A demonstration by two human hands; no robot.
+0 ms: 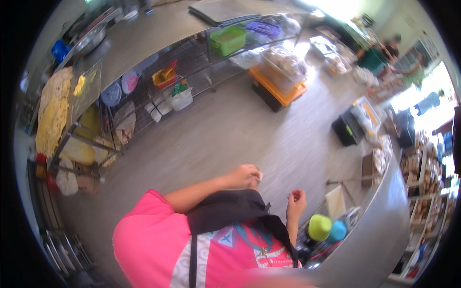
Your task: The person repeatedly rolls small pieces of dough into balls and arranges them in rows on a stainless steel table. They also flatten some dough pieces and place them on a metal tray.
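Observation:
My left hand (248,175) is raised before my chest, its fingers curled; blur hides whether anything small is between them. Farther right, my right hand (296,199) is held up with loosely bent fingers and nothing visible in it. The two hands are apart. A black apron (223,212) lies over my pink patterned shirt (155,237), close below my left hand. Under both hands the grey floor (216,144) shows. Nearest my right hand, a lime-green container (319,227) and a blue container (337,231) sit on a low shelf beside a metal table (378,216).
A long worktable (151,32) has shelves with a green bin (228,40). Yellowish dough (54,118) lies at its left end. Stacked tubs with an orange lid (277,86) and a black crate (347,126) stand on the floor. Several people (392,48) are at the far right.

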